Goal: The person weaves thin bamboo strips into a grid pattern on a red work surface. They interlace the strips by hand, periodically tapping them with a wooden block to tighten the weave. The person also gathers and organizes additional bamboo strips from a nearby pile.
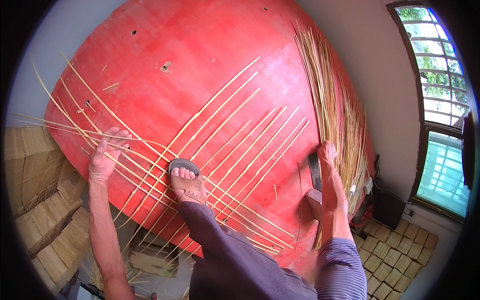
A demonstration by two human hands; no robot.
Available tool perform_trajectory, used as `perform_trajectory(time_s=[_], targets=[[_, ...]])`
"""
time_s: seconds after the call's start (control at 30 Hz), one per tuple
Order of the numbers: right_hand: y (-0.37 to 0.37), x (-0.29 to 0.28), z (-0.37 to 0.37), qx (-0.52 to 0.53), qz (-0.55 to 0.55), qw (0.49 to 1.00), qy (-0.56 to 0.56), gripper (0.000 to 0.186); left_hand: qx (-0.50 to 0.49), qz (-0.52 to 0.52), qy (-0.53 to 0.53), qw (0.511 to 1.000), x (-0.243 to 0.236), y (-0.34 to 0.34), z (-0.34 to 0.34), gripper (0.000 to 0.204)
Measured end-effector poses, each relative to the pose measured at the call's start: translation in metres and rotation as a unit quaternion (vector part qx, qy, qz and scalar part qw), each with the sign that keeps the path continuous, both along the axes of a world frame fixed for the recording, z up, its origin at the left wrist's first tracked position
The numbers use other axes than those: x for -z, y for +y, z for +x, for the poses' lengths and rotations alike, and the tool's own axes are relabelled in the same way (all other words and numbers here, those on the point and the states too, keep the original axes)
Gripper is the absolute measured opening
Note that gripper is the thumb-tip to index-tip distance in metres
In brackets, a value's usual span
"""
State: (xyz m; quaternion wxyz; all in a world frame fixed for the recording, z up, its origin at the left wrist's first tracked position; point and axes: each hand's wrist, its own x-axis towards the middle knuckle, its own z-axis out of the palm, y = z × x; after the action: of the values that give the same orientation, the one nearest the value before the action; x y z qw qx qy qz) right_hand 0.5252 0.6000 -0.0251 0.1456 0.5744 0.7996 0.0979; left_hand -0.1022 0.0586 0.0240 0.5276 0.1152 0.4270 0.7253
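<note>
Pale bamboo-like strips cross in an open lattice on a large red board. My left hand is at the lattice's left end, fingers stretched and apart, with strips running across it. My sandalled foot presses on the crossing strips in the middle. Over on the right, my right hand is closed against the lower part of a long bundle of thin strips; what its fingers hold is hidden. Beside its wrist lie a dark blade-like piece and a brownish block.
Stacked straw-coloured blocks stand at the left, and more small bundles are on the floor at lower right. A wall with a barred window rises on the right. A white plug and cable are near the board's right edge.
</note>
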Motion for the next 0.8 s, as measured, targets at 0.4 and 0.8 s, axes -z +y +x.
perform_trajectory(time_s=[0.4, 0.8], targets=[[-0.002, -0.002, 0.017, -0.024, 0.013, 0.999, 0.027, 0.016, 0.014, 0.028, -0.001, 1.0, -0.002, 0.005, 0.004, 0.056], [-0.005, -0.022, 0.012, -0.067, 0.029, 0.996, 0.049, 0.014, 0.0, -0.012, 0.0, 1.0, -0.008, 0.006, 0.004, 0.06]])
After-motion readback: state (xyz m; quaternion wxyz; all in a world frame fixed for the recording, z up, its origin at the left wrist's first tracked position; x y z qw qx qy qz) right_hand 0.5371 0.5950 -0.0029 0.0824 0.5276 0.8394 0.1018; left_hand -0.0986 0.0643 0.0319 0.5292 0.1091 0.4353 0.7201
